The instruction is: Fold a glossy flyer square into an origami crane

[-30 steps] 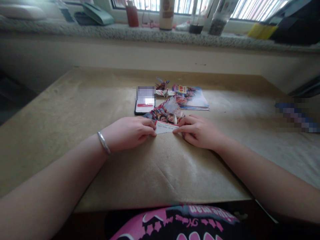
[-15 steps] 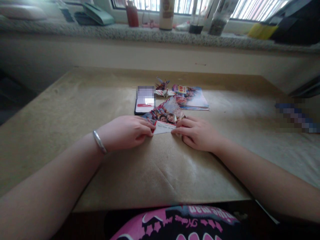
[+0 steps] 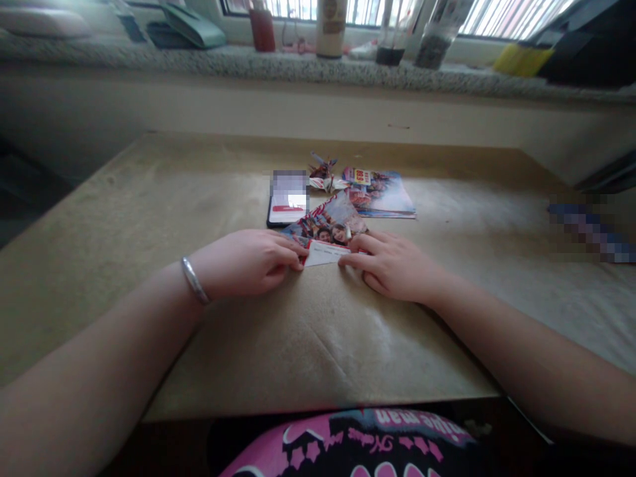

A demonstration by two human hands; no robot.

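From my remote view: white strip of folded leaflet (image 3: 328, 228) lies between left hand (image 3: 251, 264) and right hand (image 3: 397, 268), long axis left-right, neither hand clearly nearer. Left fingertips bunched at its left end; right fingers slightly spread over its right. Pinching or pressing, I cannot tell. Beyond: phone (image 3: 288, 215), leaflet stack (image 3: 390, 195), folded paper piece (image 3: 325, 183).

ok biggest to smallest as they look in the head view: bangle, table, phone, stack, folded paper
1. table
2. folded paper and stack, too alike to rank
3. phone
4. bangle
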